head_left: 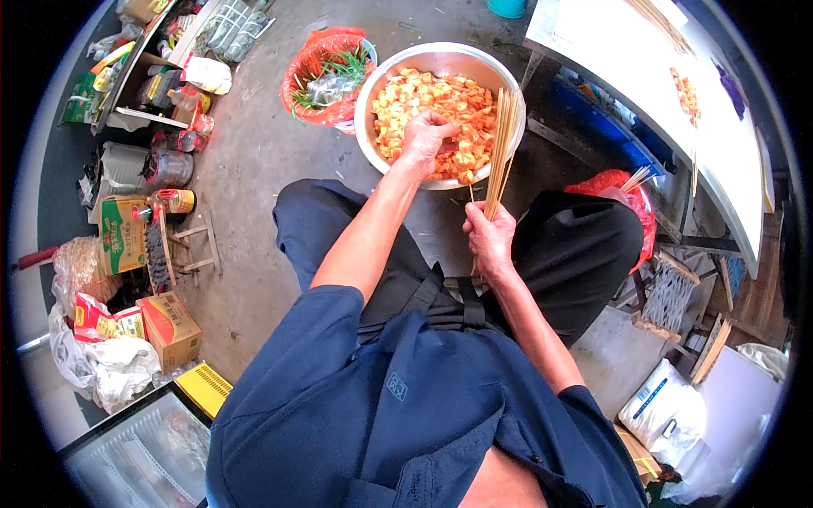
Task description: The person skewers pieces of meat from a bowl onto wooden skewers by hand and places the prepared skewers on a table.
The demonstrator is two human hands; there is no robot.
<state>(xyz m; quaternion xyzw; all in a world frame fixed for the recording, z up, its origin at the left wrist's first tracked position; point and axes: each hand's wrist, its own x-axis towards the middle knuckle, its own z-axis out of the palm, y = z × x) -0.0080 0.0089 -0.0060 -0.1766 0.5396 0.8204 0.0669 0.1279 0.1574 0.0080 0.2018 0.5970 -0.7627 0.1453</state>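
Note:
A large steel bowl (369,144) full of orange-red marinated meat chunks (406,97) stands on the floor in front of my knees. Inside it, my left hand (430,137) is closed on some of the chunks, its thumb pointing right; the fingertips are partly hidden. Over the bowl's near right edge, my right hand (491,237) grips a bundle of thin bamboo skewers (503,140), which stands upright. One skewer (472,195) sits apart from the bundle at the thumb, with a chunk at its tip.
Left of the bowl is a red-bag-lined bucket (315,63) with green stalks. A white table (593,42) at right carries loaded skewers (686,97). Beside my right knee lies a red bag (648,224) with skewers. Cardboard boxes (169,328) and jars (169,169) line the left side.

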